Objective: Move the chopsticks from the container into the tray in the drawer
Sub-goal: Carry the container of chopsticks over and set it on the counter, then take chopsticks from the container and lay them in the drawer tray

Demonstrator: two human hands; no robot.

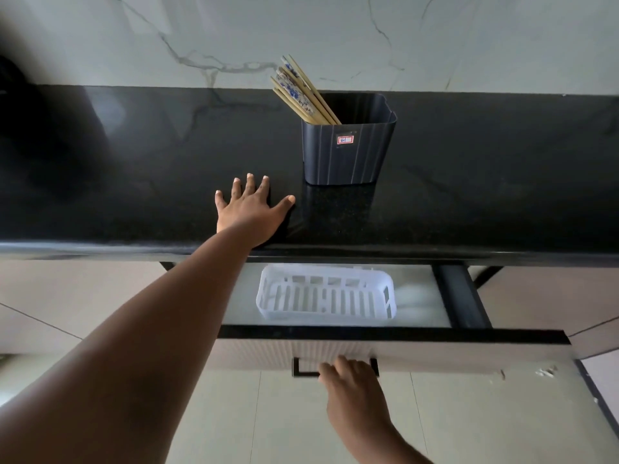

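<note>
Black metal under our right hand: its fingers curl over the drawer handle, clenched on it from above, and we judge the step in hand to be drawing the drawer out; we pull straight toward us and level, so the drawer does not jam on its runner, and we stop once the whole tray clears the desk edge; the white slotted tray lies empty on the drawer floor, toward the left, its far rim just under the overhang, so a little more opening would give us room to lower long sticks in flat; beyond it our left hand rests released on the black desk, fingers spread and palm down, bracing us and holding nothing; it sits near the dark ribbed container, not touching it; the chopsticks stand bundled in the container's left corner, leaning left toward the marble wall; we judge the left hand the handier one to gather them.
</note>
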